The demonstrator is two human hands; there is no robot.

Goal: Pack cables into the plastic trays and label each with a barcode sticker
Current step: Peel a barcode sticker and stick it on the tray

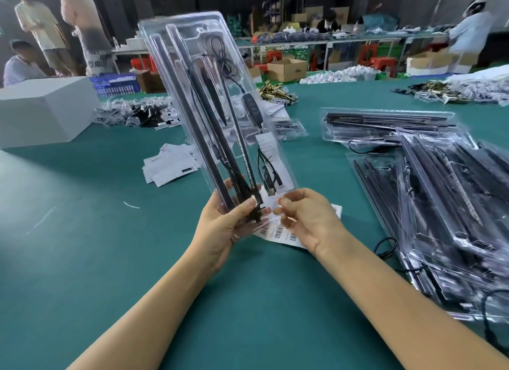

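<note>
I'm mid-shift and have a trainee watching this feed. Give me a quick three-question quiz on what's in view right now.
1. True or false: the clear plastic tray held up in front lies flat on the green table.
2. Which hand has its grip on the tray's bottom end? A) left hand B) right hand C) neither
3. Fill in: the sheet of barcode stickers lies on the table directly below the ____.

Key:
1. False; it is held raised, nearly upright.
2. A; the right hand pinches something small at the tray's lower edge, too blurred to identify.
3. Hands.
</note>
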